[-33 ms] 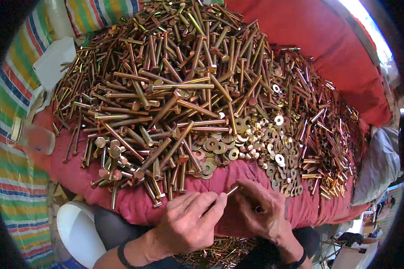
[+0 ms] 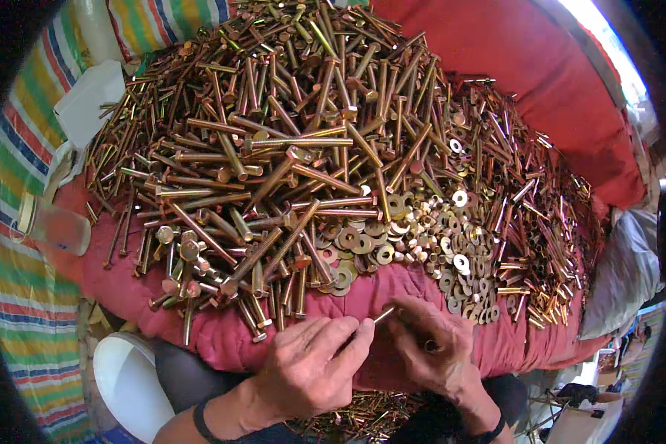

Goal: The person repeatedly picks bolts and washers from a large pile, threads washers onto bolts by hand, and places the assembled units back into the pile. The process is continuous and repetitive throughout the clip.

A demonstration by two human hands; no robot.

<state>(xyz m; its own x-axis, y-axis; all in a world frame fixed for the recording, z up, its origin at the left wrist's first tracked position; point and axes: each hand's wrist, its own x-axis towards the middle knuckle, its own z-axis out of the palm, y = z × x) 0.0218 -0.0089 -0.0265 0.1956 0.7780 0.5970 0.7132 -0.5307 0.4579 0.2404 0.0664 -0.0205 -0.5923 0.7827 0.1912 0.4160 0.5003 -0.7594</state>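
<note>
My left hand (image 2: 314,360) is closed in a pinch, with a slim metal bolt shaft (image 2: 382,317) sticking out past the thumb and forefinger. Whether it has a head is hidden by the fingers. My right hand (image 2: 435,344) is curled closed, its fingertips at the shaft's far end. A small metal ring (image 2: 431,345), a nut or a washer, shows within its curled fingers. Just beyond both hands lie flat washers (image 2: 349,237) and small pale nuts (image 2: 420,229). Behind and to the left rises a big heap of brass-coloured hex bolts (image 2: 296,142).
Smaller bolts and sleeves (image 2: 547,281) spread along the right. Everything rests on a padded red cloth (image 2: 222,340). A clear jar (image 2: 59,226) stands at left, a white bucket (image 2: 129,385) at lower left. More bolts (image 2: 359,414) lie below my hands; striped sheeting (image 2: 33,325) lines the left.
My right hand, with the ring in it, has shifted very slightly to the right. Nothing else visibly differs.
</note>
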